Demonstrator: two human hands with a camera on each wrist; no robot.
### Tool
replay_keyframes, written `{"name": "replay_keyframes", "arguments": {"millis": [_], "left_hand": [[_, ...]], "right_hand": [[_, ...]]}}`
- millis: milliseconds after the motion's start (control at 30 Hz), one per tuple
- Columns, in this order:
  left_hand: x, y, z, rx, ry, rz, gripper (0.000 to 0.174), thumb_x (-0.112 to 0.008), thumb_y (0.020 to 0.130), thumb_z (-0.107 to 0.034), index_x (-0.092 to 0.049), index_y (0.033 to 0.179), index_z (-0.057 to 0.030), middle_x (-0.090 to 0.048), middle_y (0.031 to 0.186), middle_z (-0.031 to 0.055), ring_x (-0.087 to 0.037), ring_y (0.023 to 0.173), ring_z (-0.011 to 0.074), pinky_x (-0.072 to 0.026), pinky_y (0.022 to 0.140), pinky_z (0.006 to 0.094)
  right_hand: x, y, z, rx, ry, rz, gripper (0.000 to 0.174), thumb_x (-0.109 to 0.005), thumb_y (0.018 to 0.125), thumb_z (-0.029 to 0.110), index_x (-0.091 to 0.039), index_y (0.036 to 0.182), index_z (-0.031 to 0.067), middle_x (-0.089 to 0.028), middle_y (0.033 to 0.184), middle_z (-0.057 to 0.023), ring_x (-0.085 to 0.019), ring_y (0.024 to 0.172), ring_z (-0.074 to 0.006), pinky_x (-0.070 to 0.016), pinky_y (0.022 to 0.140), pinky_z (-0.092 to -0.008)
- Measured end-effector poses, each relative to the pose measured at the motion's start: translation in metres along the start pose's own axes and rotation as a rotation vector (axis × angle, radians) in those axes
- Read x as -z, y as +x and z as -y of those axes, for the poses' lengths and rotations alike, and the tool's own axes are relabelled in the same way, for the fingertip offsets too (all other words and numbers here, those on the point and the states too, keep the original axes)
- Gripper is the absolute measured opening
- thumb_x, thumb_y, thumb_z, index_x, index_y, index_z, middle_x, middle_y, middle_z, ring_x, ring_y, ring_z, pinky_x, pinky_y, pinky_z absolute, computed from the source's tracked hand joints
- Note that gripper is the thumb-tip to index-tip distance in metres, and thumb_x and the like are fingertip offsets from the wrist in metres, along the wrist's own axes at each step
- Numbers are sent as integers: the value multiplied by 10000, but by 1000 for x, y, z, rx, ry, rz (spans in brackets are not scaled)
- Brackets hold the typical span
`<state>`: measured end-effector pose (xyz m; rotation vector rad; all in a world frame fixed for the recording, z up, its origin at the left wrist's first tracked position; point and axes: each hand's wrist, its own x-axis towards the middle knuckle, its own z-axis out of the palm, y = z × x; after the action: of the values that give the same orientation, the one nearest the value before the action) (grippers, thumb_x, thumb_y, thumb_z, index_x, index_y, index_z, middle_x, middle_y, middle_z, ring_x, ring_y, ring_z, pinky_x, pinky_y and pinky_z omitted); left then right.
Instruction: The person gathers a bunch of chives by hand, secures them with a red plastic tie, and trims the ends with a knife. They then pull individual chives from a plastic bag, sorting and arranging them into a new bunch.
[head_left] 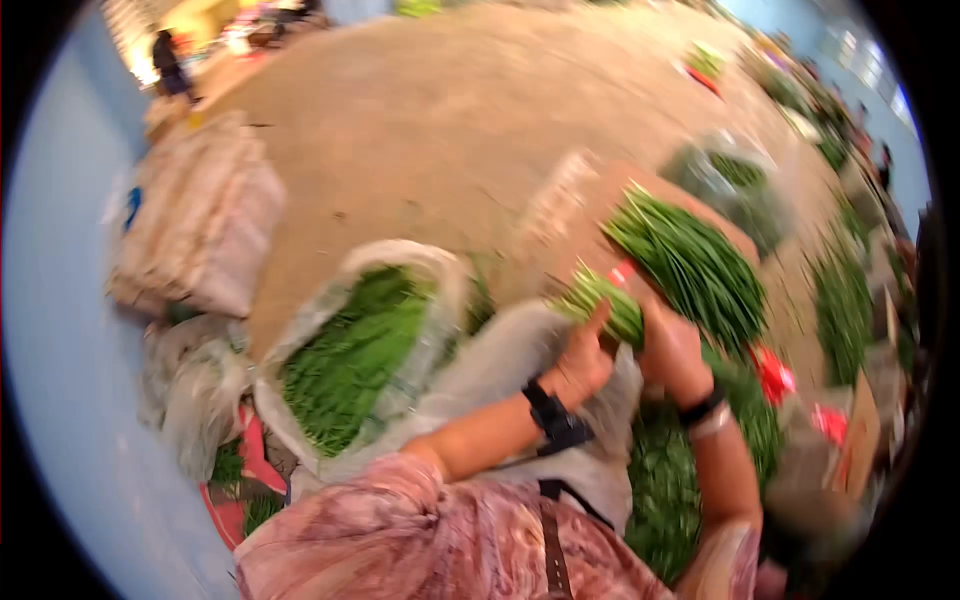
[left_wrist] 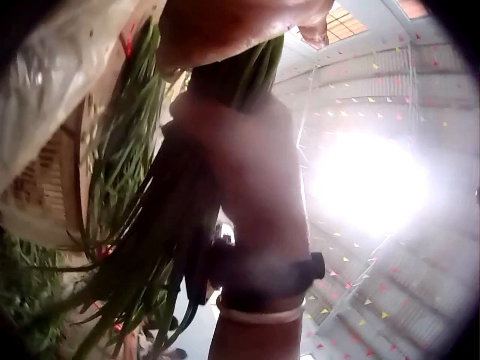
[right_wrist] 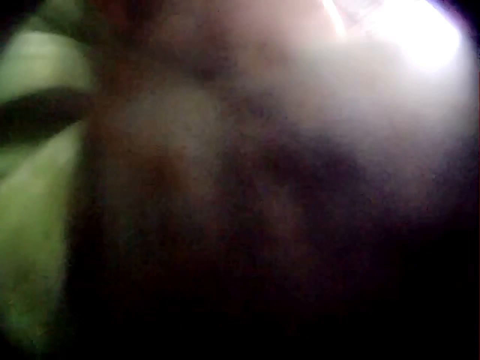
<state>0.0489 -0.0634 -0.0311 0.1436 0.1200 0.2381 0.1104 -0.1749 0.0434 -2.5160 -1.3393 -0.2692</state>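
Both hands meet at a bunch of garlic chives (head_left: 610, 305), its pale stem ends pointing away from the body in the head view. My left hand (head_left: 585, 362) holds its near left side, thumb up along the stems. From the right, my right hand (head_left: 670, 345) grips the same bunch. In the left wrist view the right hand (left_wrist: 244, 142) wraps round the bunch, with long leaves (left_wrist: 150, 232) trailing down, and the left hand (left_wrist: 232, 30) is above. The right wrist view is dark and blurred, with pale green stems (right_wrist: 37, 225) at its left edge.
A pile of chives (head_left: 690, 260) lies on a brown board (head_left: 590, 215) ahead. Loose greens fill a plastic-lined sack (head_left: 270, 385) at left; more greens (head_left: 665, 490) lie by the right arm. Beyond are a clear bag (head_left: 770, 205), red plastic (head_left: 772, 375) and a pale stacked bundle (head_left: 205, 215).
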Motion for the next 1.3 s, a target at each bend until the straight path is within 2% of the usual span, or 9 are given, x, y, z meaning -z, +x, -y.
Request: {"name": "replay_keyframes", "arguments": {"millis": [300,533,567,667,733,867,1000,1267,1300], "left_hand": [[-65,85,81,172,-481,74,512,-666,811,-463,-549,1172,-119,-608,1135,36,-560,1068,217,-430,962,406],[-23,127,97,221,-713,-24,729,-603,771,-626,-511,1249,-84,-539,1260,134,-498,1165,319,-377,1014,496],[-16,125,93,272,-730,54,619,-627,787,-573,-558,1182,-102,-581,1198,104,-522,1141,269,-393,1011,450],[5,131,98,271,-708,-116,601,-637,790,-549,-555,1178,-96,-583,1199,90,-517,1148,259,-391,1015,441],[0,130,101,276,-695,-87,519,-632,816,-485,-552,1150,-96,-592,1165,78,-529,1115,259,-394,1007,429],[-34,118,93,313,-573,-17,324,-669,820,-305,-573,1050,-98,-611,1085,62,-553,1040,226,-413,977,395],[-58,117,95,283,-424,10,253,-652,840,-243,-579,1037,-102,-632,1010,34,-587,954,200,-458,915,373],[-92,184,91,278,-349,106,218,-670,835,-265,-612,958,-96,-641,957,41,-598,920,202,-467,888,370],[-95,192,81,278,-312,97,245,-693,819,-296,-611,944,-101,-642,943,47,-601,898,205,-468,884,368]], "right_hand": [[91,66,-41,24,-823,427,85,-648,748,149,-607,806,102,-662,725,-56,-679,699,-201,-505,549,-313],[27,129,-45,114,-1107,932,189,-531,866,209,-626,990,103,-684,911,-53,-660,837,-176,-458,668,-386],[11,126,-49,122,-1124,948,217,-518,876,210,-627,1023,94,-681,948,-70,-653,874,-192,-447,702,-426],[-12,113,-68,-48,-948,891,242,-570,859,206,-661,1059,104,-679,987,-27,-653,910,-239,-433,780,-528],[2,87,-80,54,-930,543,143,-549,855,185,-578,960,93,-639,794,-22,-642,722,-187,-458,663,-355],[42,55,-80,-71,-787,360,204,-568,812,156,-567,1001,80,-612,752,-35,-629,702,-207,-478,654,-366],[57,30,-79,-113,-563,78,466,-560,787,92,-478,1245,109,-601,783,-58,-627,710,-233,-482,636,-353],[68,75,-135,-154,-567,86,505,-528,770,30,-475,1262,129,-599,770,-95,-633,704,-269,-498,584,-384],[64,88,-146,-101,-526,38,394,-546,758,34,-509,1147,85,-619,795,-129,-636,712,-305,-498,572,-421]]}}
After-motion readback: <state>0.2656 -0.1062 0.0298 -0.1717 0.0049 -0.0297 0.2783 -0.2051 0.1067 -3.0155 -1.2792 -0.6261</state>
